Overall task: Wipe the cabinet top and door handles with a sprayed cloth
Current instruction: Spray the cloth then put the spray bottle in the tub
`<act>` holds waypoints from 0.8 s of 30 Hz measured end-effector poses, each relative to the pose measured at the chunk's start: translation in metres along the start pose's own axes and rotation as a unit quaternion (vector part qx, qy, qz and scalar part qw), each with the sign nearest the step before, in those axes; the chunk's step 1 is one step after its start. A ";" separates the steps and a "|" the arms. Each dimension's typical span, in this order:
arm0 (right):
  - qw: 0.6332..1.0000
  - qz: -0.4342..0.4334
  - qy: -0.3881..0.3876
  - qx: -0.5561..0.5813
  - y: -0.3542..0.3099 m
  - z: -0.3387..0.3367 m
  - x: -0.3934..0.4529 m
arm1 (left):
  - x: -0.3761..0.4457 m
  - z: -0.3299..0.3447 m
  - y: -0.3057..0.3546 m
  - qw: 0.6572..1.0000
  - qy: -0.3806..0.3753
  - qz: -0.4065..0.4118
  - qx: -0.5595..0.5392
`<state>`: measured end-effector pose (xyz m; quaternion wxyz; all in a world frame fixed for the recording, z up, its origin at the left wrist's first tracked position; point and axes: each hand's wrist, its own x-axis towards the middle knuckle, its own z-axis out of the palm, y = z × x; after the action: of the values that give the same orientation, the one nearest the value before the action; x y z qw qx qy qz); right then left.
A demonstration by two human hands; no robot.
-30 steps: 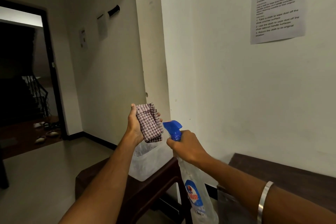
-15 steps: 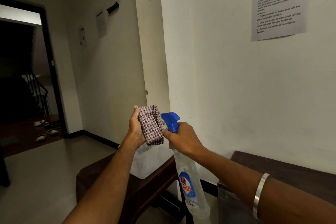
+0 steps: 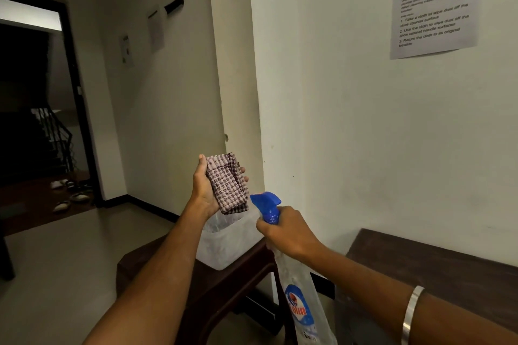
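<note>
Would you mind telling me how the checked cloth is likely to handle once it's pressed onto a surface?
The checked cloth is probably soft and floppy: it sits folded in the left hand, its lower end hanging past the palm. It looks light, held by fingers alone. Its woven texture should grip rather than slide.
</note>
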<state>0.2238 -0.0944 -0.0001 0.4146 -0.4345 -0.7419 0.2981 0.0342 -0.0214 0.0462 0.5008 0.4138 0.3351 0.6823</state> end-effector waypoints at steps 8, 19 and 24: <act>1.000 -0.003 -0.010 0.003 0.004 0.004 0.000 | 0.001 0.002 -0.004 1.000 0.011 -0.004 -0.001; 0.998 -0.033 -0.046 -0.007 -0.004 0.016 0.004 | 0.003 -0.001 -0.013 1.000 0.017 -0.013 -0.005; 0.999 -0.032 -0.012 0.011 -0.011 0.006 0.019 | 0.005 -0.008 -0.015 0.999 0.029 -0.014 -0.012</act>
<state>0.2088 -0.0829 0.0130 0.4198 -0.4029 -0.7567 0.2980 0.0319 -0.0126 0.0305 0.5055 0.3832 0.3474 0.6906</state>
